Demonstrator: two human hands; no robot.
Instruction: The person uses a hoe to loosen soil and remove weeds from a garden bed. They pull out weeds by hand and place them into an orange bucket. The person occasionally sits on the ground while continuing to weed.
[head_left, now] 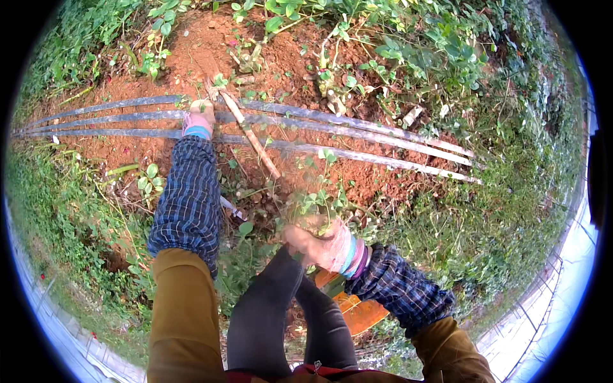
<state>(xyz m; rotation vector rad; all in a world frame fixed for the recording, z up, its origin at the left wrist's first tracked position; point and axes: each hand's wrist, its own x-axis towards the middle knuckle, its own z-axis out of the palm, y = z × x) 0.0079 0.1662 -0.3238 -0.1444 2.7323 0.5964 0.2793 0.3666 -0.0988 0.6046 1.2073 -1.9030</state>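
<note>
My left hand (201, 116), in a pink glove with bare fingertips, is closed low over the black drip tapes (281, 113). Its fingers curl beside a split woody stub (209, 87); whatever they grip is hidden. Just right of that hand, a bare brown stick (249, 135) lies slantwise across the tapes. My right hand (316, 244), gloved alike and smeared by motion, is closed in front of my knees. Blurred leafy stems (311, 199) rise from its fingers. A slim white thing with a dark end (234, 209) lies beside my left sleeve; its kind is unclear.
Reddish soil (198, 48) runs under the tapes. Cut plant stumps (329, 83) stand beyond them, with leafy plants (440, 51) behind. Weeds (83, 217) cover the near ground. An orange flat-sided thing (363, 314) is partly hidden by my right leg. Pale sheeting (530, 332) lies at lower right.
</note>
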